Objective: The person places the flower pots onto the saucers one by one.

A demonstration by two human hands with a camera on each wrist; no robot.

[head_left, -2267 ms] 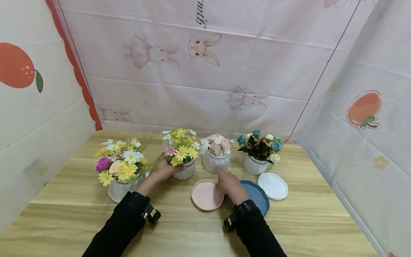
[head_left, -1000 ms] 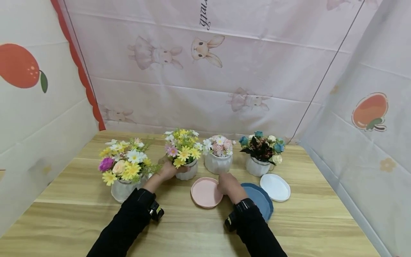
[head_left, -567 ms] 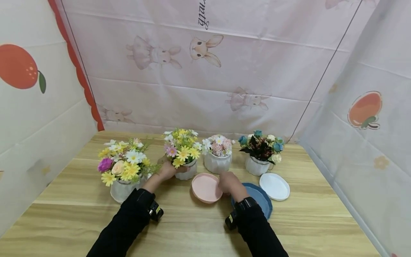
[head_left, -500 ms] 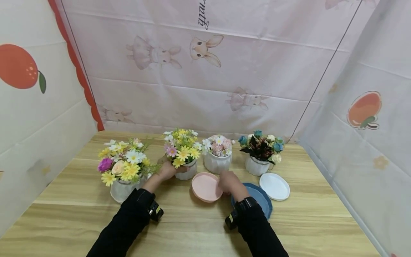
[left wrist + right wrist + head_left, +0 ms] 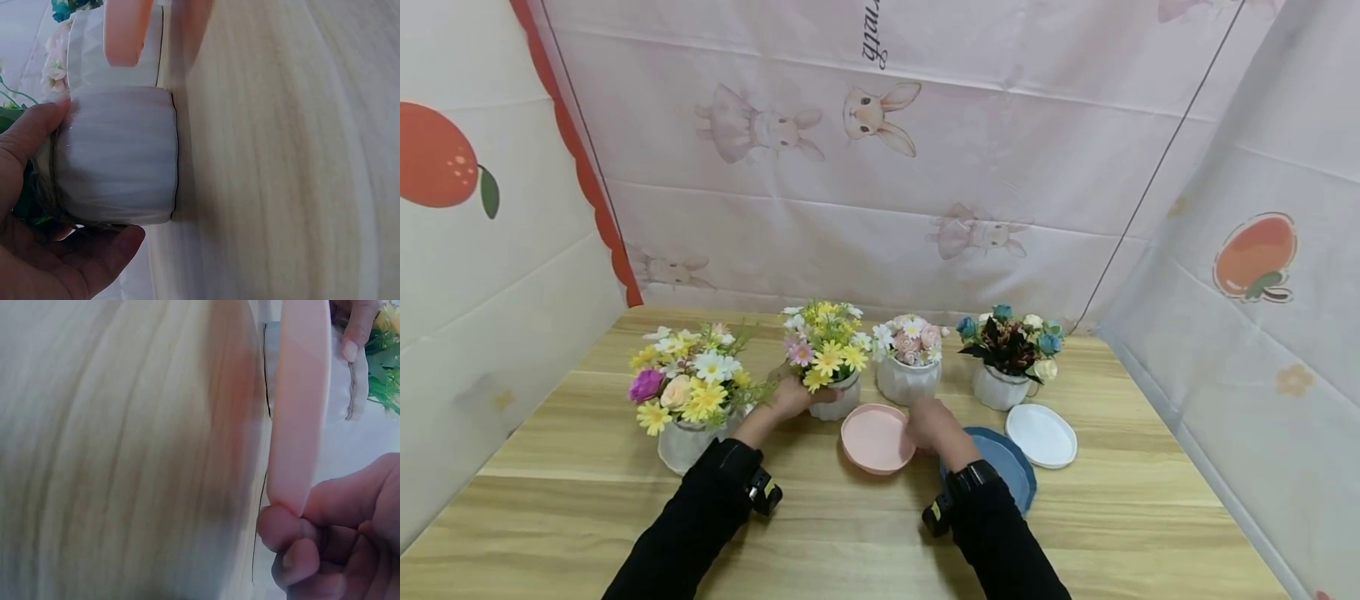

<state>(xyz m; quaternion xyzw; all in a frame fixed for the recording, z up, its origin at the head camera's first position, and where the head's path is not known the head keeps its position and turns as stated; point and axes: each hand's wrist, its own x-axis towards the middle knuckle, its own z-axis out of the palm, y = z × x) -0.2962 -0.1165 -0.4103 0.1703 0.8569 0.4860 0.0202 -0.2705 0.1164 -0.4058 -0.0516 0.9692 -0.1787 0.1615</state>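
- Pink plate (image 5: 877, 439) and my right hand (image 5: 928, 423) have come closer to the daisy pot (image 5: 841, 400) since the earliest frame; that pot and my left hand (image 5: 786, 396) have hardly shifted.
- Under everything lies the wood-grain surface (image 5: 820, 542), the daisy pot standing upright toward its far side.
- Left of the daisy pot and nearer me is the mixed-flower pot (image 5: 683, 446); just right of it stands the rose pot (image 5: 908, 381), farther right the teal-flower pot (image 5: 1000, 387). They probably stand apart so that each bouquet has room.
- Right of the daisy pot and nearer me, the blue plate (image 5: 1006, 467) sits partly under my right forearm, with the white plate (image 5: 1042, 435) beyond it.
- My pink plate hangs just above the surface, near side of the daisy pot, its shadow beneath; I likely hold only the rim to leave its underside free.
- As for pose, my left fingers wrap the daisy pot near its rim, probably to steady it, wrist coming in from the left; my right fingers pinch the plate's right edge, the others curled inward.
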